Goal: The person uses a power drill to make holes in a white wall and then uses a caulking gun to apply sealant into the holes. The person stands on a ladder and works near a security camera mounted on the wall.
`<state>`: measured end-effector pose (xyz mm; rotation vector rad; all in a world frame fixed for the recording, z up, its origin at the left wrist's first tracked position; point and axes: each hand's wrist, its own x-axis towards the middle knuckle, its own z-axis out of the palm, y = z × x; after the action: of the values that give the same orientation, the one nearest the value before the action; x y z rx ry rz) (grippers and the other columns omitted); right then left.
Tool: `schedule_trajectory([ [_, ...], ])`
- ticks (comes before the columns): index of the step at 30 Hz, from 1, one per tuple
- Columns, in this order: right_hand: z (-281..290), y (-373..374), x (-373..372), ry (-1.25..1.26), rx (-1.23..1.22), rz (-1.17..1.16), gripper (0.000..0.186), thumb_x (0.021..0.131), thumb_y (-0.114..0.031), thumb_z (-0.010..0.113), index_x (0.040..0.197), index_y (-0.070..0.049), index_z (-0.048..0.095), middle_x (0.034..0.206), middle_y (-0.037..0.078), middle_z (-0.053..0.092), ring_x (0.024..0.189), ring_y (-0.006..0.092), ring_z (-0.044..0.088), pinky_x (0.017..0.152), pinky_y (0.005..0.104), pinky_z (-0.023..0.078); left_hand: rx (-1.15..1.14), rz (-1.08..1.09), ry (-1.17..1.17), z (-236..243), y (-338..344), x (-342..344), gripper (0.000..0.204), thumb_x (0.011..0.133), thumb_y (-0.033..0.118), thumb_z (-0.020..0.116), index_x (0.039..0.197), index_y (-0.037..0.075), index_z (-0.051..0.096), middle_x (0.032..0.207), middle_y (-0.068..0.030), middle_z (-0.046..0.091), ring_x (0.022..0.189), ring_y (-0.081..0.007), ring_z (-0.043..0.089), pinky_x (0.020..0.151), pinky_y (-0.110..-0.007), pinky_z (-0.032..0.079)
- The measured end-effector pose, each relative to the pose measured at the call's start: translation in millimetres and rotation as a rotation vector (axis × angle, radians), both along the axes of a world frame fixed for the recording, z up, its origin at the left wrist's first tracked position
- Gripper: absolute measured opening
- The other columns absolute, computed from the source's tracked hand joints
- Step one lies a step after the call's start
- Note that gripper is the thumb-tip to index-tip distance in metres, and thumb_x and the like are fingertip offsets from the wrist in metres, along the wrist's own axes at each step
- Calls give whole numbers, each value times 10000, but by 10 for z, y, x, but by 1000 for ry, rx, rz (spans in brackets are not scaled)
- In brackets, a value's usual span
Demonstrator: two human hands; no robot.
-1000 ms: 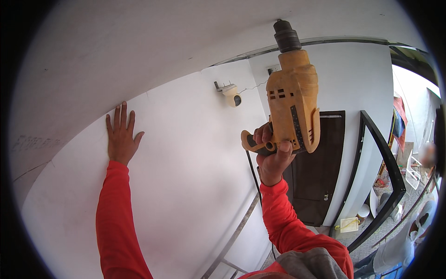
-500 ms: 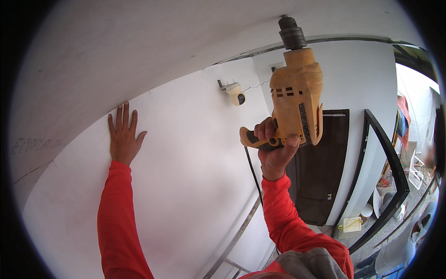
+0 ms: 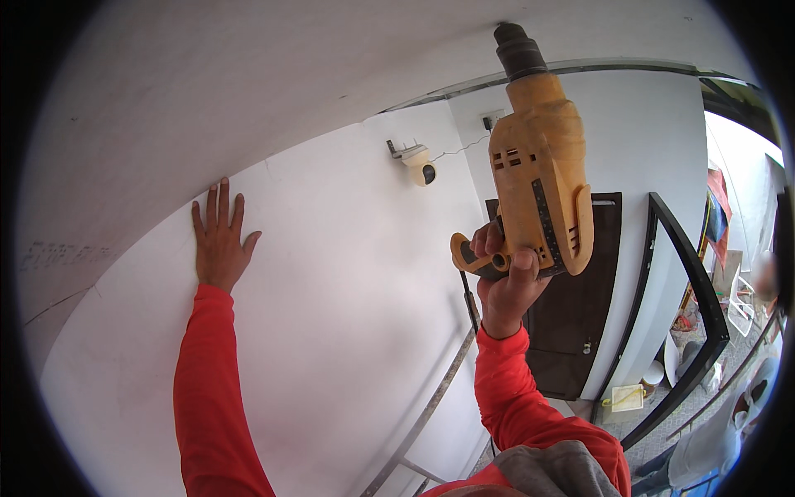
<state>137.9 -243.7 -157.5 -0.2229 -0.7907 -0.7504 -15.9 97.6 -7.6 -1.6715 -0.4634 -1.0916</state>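
My right hand [image 3: 507, 286] is wrapped around the handle of a yellow-orange power drill [image 3: 538, 149] with a dark chuck [image 3: 520, 54]. The drill points upward, its chuck end right at the pale ceiling panel [image 3: 273, 74]; any bit is hidden from me. A black cord [image 3: 470, 302] runs down from the handle. Over on the left, my left hand [image 3: 219, 236] lies flat with fingers spread against the white wall [image 3: 331, 273], fingertips by the ceiling's edge. Both of my arms wear red sleeves.
A white camera [image 3: 420, 168] on a bracket, with a thin wire, juts from the wall. Behind the drill is a dark brown door [image 3: 571, 323]. A black metal frame [image 3: 704, 290] stands at the right. A person [image 3: 704, 447] is at the lower right, and a metal rail [image 3: 422, 414] slants below.
The drill body and my right hand have swung to the right and slightly down, while the chuck end stays at the ceiling. My left hand has barely moved.
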Motion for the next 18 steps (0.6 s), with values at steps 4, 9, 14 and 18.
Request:
schedule_trajectory([
  [4,0,-8,127,95,15,9,650,889,-526,670,1173,43,534,701,46,524,614,165,541,581,337,484,-19,8,5,6,7,2,723,952,608,575,1532,194,457,1697,-98,178,1559,-279,177,1261,-559,148],
  [9,48,104,296,42,55,107,659,887,-553,646,1161,36,535,697,38,514,617,164,537,599,346,492,-13,-3,5,6,31,15,725,946,605,587,1527,190,464,1696,-99,180,1559,-280,175,1262,-560,143],
  [14,95,266,247,47,65,63,628,881,-515,662,1147,39,533,698,46,517,615,171,539,596,345,492,-11,-8,11,9,57,12,726,948,605,584,1530,189,458,1695,-100,182,1559,-283,173,1262,-563,142],
  [18,110,275,114,79,79,-17,616,880,-493,672,1142,47,532,700,54,522,615,176,544,591,342,491,-6,-6,10,10,67,0,721,953,608,575,1529,190,462,1694,-99,183,1559,-281,173,1262,-564,143],
])
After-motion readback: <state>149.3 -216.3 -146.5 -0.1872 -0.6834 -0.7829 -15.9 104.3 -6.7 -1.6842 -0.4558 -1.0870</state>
